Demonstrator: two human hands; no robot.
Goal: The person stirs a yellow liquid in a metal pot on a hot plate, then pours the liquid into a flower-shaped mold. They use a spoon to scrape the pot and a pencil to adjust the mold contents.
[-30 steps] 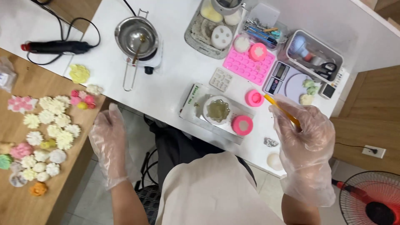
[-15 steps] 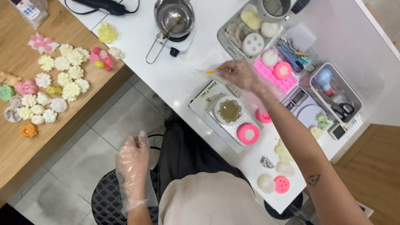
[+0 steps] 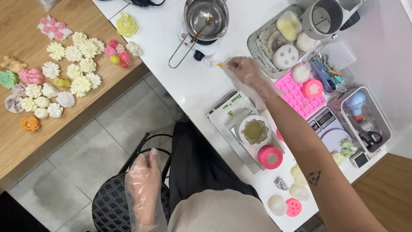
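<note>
My right hand [image 3: 249, 75], in a clear plastic glove, is stretched over the white table [image 3: 167, 81] and pinches a thin yellow-tipped stick [image 3: 214, 64]. The stick's tip points toward the steel melting pot [image 3: 206, 16] on its small white heater. My left hand [image 3: 143, 180], also gloved, hangs low by the black chair [image 3: 113, 202] with fingers loosely apart and nothing in it. Below my right forearm a round white mould with pale wax [image 3: 254, 131] sits on a small scale [image 3: 231, 116], next to a pink round mould [image 3: 270, 157].
Many wax flowers [image 3: 71, 68] in white, pink and yellow lie on the wooden table [image 3: 25, 146] at left. A pink silicone tray [image 3: 298, 96], a grey tray of moulds [image 3: 279, 43], a metal jug [image 3: 324, 17], a second scale [image 3: 324, 122] and a tool bin [image 3: 365, 116] crowd the right.
My right hand has reached further left across the table with the stick, nearer the pot. My left hand stays down by the chair. The view has shifted slightly.
</note>
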